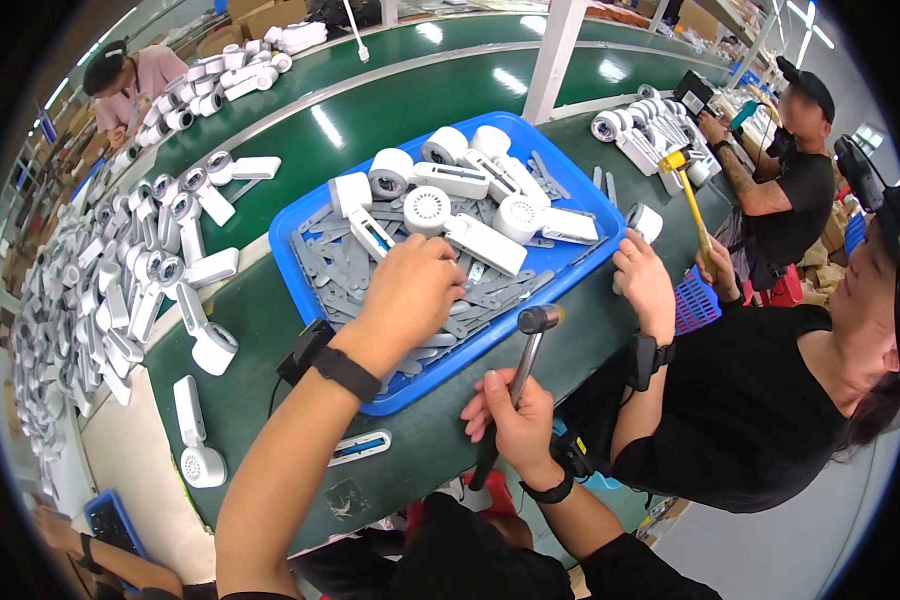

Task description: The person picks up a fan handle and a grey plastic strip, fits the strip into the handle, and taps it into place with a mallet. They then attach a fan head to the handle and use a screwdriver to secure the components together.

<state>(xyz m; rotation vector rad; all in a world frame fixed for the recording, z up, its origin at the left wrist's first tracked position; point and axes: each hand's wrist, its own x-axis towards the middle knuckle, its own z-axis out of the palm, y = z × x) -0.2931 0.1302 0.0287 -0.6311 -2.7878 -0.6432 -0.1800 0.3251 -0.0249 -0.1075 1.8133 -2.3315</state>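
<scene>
The left hand (415,290) is over a blue tub (395,400), fingers loosely curled above grey strips (340,265); whether it grips any is hidden. The right hand (518,418), nearer the body, holds a mallet (527,365) by its shaft, fingers partly spread. The step in hand appears to be picking from the tub, which calls for separating 1 piece from the pile. White round-headed units (485,243) lie on the strips beyond the left hand; 1 white casing (360,448) lies between the forearms.
</scene>
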